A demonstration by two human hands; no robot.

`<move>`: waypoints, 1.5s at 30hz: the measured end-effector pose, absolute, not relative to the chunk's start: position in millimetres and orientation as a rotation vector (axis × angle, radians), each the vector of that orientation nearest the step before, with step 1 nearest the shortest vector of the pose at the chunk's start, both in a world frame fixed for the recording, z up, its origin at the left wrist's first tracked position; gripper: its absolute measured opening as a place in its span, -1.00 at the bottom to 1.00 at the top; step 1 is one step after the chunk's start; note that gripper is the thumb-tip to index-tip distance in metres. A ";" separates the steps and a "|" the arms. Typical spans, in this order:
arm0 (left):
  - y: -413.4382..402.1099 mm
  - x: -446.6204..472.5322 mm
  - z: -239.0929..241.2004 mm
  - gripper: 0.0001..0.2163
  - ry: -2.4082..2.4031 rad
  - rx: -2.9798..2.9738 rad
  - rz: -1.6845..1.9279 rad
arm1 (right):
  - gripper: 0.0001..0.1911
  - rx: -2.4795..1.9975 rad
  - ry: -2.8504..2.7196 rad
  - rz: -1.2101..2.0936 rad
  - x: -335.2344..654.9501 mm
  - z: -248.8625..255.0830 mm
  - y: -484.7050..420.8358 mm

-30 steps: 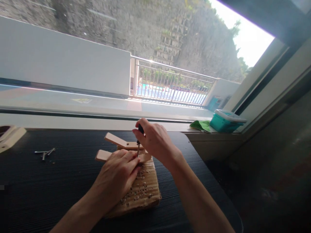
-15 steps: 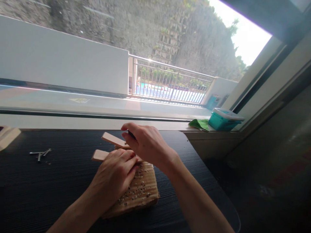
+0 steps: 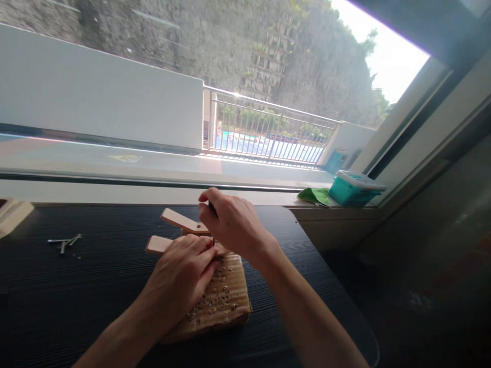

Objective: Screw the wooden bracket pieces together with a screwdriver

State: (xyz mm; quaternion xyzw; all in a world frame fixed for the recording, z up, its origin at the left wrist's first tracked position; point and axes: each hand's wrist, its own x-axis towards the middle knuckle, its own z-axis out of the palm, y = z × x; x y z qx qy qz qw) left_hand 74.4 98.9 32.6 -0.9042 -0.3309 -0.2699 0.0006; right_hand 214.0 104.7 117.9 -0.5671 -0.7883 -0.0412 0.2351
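Observation:
My right hand [image 3: 230,225] is closed round the dark handle of a small screwdriver [image 3: 211,208], held upright over a wooden assembly [image 3: 178,221] of two pale slats. The shaft is mostly hidden behind my fingers. My left hand [image 3: 180,278] lies palm down, pressing on the near slat [image 3: 157,244] and the wood under it. Both rest on a piece of corrugated cardboard [image 3: 224,301] dotted with several small screws and bits. All of it sits on a black ribbed table [image 3: 76,296].
Several loose screws [image 3: 63,241] lie on the table at the left. A pale wooden part [image 3: 11,212] sits at the far left edge. On the window sill at the right stand a teal box [image 3: 355,189] and a green cloth [image 3: 315,196].
My right hand has turned on the screwdriver, dipping forward over the wood and then coming back upright. My left hand has stayed pressed on the wood. The camera shifted slightly.

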 end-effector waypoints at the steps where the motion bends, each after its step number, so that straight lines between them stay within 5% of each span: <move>1: 99.0 74.4 32.8 -0.84 -1.044 -2.838 -0.849 | -0.74 -1.561 -2.174 -0.086 215.6 120.2 102.1; 45: 95.6 74.9 35.0 -0.84 -1.081 -2.835 -0.795 | -0.62 -1.359 -2.245 0.150 222.6 127.2 96.0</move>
